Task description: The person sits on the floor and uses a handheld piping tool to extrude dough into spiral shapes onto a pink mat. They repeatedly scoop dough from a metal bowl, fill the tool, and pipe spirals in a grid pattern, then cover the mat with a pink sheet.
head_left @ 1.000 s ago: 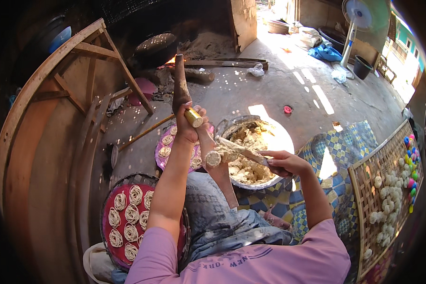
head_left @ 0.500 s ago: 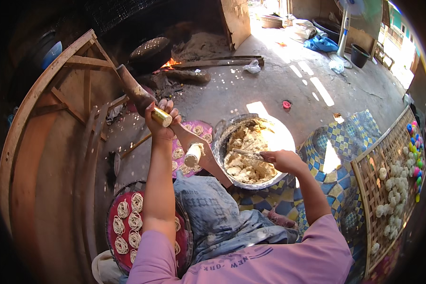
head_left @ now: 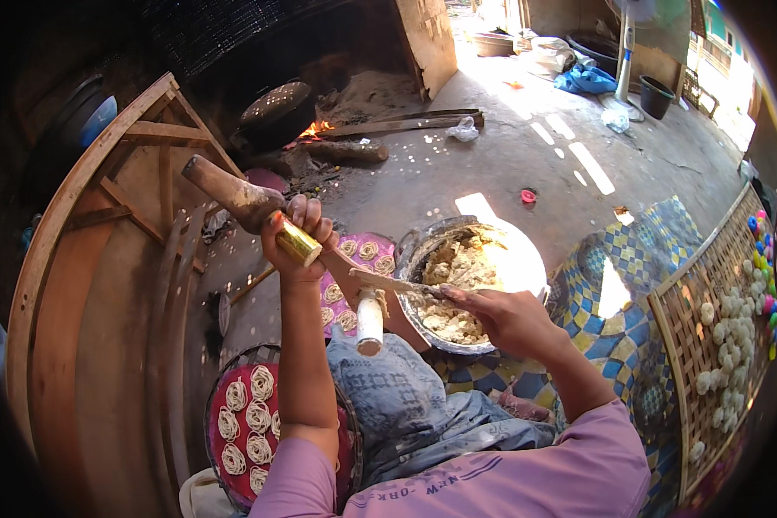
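Observation:
My left hand point(head_left: 295, 233) is closed round a wooden press point(head_left: 229, 192), at its gold-coloured cylinder point(head_left: 300, 246). The press slants down to the right, and a pale cylinder point(head_left: 370, 328) with dough at its top is set in its lower part. My right hand point(head_left: 514, 319) grips a dough-smeared flat spatula point(head_left: 397, 284), its blade lying over the top of the pale cylinder. Below and beyond the blade stands a round metal pot point(head_left: 542, 272) holding lumpy beige dough point(head_left: 457, 266). The pot's right side is glaringly sunlit.
Coiled dough strands lie on a red round tray point(head_left: 249, 406) by my left side and a pink sheet point(head_left: 363, 235) beyond. A wooden frame point(head_left: 26, 285) leans at left. A fire point(head_left: 315, 129) burns under a dark pot point(head_left: 276, 112). At right is a woven bamboo rack point(head_left: 678, 324).
My right hand has brought the spatula from the dough in the pot leftward to the pale cylinder. The press has tilted slightly; my left hand keeps its hold.

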